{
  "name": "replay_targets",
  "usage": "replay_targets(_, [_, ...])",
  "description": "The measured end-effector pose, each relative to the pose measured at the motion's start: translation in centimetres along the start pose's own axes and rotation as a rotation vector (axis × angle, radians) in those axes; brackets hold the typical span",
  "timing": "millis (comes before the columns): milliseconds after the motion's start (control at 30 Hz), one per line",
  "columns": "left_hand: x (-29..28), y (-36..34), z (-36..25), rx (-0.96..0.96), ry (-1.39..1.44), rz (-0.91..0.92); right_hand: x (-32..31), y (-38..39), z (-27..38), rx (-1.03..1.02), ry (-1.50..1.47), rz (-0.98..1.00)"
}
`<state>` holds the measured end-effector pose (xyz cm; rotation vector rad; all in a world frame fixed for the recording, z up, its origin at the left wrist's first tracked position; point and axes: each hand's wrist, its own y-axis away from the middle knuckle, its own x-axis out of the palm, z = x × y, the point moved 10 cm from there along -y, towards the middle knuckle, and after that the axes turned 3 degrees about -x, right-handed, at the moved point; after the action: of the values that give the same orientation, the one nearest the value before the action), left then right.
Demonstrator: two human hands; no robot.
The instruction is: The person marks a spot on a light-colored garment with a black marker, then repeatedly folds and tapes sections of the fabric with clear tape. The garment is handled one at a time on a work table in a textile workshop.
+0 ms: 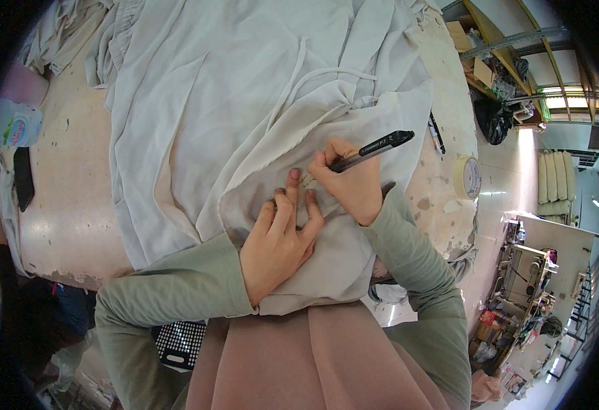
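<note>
Pale grey fabric (258, 82), gathered and folded with long ties, covers the middle of the worktable. My left hand (279, 239) lies on it with fingers spread, pressing beside a small beige patch (305, 180) with dark marks. My right hand (351, 184) is closed around a black pen (375, 147), held slanted over that patch; the tip is hidden by my fingers.
The worn tabletop (67, 191) carries more cloth (67, 34), a plastic package (12, 123), a dark flat object (23, 179), spare pens (437, 134) and a tape roll (467, 176). Shelving (494, 48) and a cluttered sewing station (525, 280) are off to the right.
</note>
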<state>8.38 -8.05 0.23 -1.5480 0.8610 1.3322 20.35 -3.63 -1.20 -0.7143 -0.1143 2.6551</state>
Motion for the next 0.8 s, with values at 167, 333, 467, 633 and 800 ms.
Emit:
replay_targets(167, [-0.1, 0.0, 0.1, -0.017, 0.004, 0.0, -0.3, 0.2, -0.2, 0.029, -0.007, -0.017])
replay_targets(333, [0.1, 0.0, 0.0, -0.009, -0.003, 0.012, -0.2, 0.0, -0.2, 0.007, 0.016, -0.022])
replay_targets(467, [0.2, 0.0, 0.1, -0.018, 0.006, 0.016, -0.2, -0.2, 1.0, -0.088, 0.083, 0.012])
replay_targets(633, [0.2, 0.2, 0.0, -0.011, 0.05, 0.016, -0.1, 0.7, -1.3, 0.289, -0.356, 0.027])
replay_targets(800, [0.1, 0.6, 0.0, -0.042, 0.045, 0.031, 1.3, 1.7, -0.2, 0.3, -0.26, 0.124])
